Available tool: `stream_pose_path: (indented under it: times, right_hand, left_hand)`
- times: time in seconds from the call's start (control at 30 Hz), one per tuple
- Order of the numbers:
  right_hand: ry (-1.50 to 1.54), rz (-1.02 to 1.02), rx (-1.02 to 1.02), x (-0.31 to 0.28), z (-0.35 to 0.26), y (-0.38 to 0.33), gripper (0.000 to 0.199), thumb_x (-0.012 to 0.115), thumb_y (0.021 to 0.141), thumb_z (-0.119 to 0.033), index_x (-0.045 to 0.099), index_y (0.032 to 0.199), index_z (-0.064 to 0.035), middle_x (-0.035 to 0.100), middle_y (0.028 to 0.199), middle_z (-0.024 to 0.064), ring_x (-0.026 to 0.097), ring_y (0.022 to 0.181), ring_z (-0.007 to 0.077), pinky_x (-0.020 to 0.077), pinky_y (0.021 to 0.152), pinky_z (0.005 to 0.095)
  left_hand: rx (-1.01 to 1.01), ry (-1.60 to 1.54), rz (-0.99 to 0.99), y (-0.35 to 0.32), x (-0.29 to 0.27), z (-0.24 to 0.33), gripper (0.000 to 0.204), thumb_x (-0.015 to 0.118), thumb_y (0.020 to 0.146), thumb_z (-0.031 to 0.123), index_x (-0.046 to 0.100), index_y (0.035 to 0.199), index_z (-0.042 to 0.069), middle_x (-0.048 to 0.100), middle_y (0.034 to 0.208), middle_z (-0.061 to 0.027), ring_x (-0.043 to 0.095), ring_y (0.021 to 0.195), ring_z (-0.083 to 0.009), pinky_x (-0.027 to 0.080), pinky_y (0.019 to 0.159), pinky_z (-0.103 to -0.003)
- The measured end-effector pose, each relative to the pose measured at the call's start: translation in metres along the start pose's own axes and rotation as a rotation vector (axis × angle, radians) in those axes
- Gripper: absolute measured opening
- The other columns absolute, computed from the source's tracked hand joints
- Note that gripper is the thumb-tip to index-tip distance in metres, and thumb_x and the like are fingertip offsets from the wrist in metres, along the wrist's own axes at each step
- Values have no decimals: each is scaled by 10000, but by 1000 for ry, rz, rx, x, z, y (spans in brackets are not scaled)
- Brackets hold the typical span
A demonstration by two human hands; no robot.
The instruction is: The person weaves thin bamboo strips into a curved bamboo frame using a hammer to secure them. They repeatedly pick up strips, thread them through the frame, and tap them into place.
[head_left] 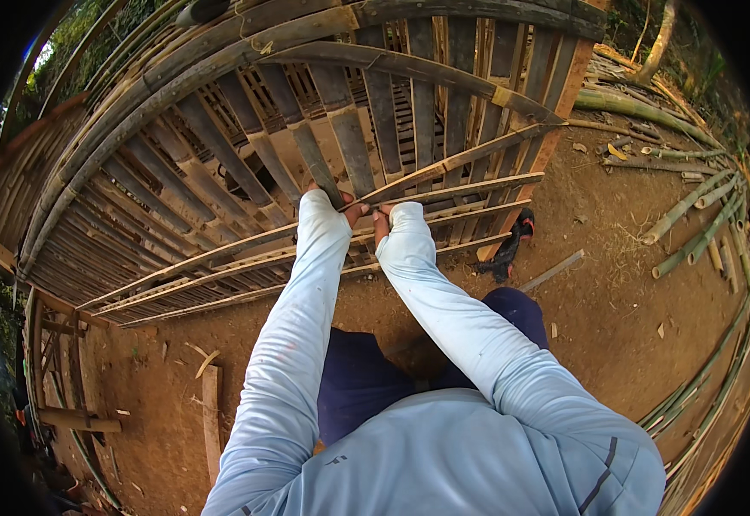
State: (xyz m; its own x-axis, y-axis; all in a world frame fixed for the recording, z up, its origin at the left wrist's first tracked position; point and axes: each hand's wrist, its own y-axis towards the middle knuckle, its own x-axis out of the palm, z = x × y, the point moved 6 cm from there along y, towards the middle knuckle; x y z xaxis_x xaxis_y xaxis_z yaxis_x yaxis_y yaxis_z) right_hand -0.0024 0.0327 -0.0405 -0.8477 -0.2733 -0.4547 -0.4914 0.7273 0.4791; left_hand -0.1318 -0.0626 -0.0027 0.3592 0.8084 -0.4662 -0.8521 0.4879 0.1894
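Note:
In front of me stands a fence-like panel of upright split-bamboo slats (380,112), crossed by long thin bamboo strips (452,163). My left hand (355,210) is closed around the lower part of one dark slat (313,159), its thumb beside the top cross strip. Close to its right, my right hand (381,227) has its fingers pinched together at the same strip. Whatever lies between those fingertips is too small to make out. Both hands nearly touch where strip and slat meet.
Thick curved bamboo rails (306,33) run across the panel's top. A dark shoe (512,245) shows by the panel's right end. Cut green bamboo poles (693,228) lie on the brown dirt at right. A narrow plank (211,421) lies at lower left, near a wooden frame (61,361).

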Motion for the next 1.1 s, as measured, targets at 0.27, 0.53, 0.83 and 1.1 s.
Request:
stream_pose_path:
  times: [0.27, 0.53, 0.83, 1.1]
  right_hand:
    - [163, 25, 56, -14, -13, -5, 235, 716, 834, -181, 660, 978, -4, 640, 793, 146, 568, 635, 288, 459, 611, 371]
    - [-107, 18, -255, -29, -36, 8, 188, 693, 802, -172, 689, 924, -29, 660, 766, 164, 642, 762, 360, 505, 672, 427]
    - [-98, 21, -234, -16, -26, 7, 109, 633, 880, -103, 666, 901, -1, 644, 817, 187, 616, 736, 354, 472, 645, 379]
    - [167, 91, -158, -20, -26, 2, 94, 663, 880, -84, 624, 907, -2, 659, 832, 169, 664, 753, 286, 494, 662, 325]
  left_hand:
    - [-21, -38, 93, -4, -1, -5, 744, 844, 628, -19, 361, 1194, -11, 601, 870, -68, 628, 743, -165, 533, 651, -278]
    - [289, -45, 353, -16, 2, -18, 1003, 856, 608, -2, 197, 1361, 77, 520, 1155, -152, 527, 1024, -219, 434, 869, -313]
    - [189, -48, 358, -19, 5, -15, 979, 859, 623, 6, 230, 1366, 104, 505, 1226, -190, 521, 1089, -262, 409, 922, -357]
    - [525, -120, 431, -28, 3, -20, 927, 856, 642, 33, 272, 1357, 122, 531, 1171, -166, 538, 1075, -272, 414, 925, -378]
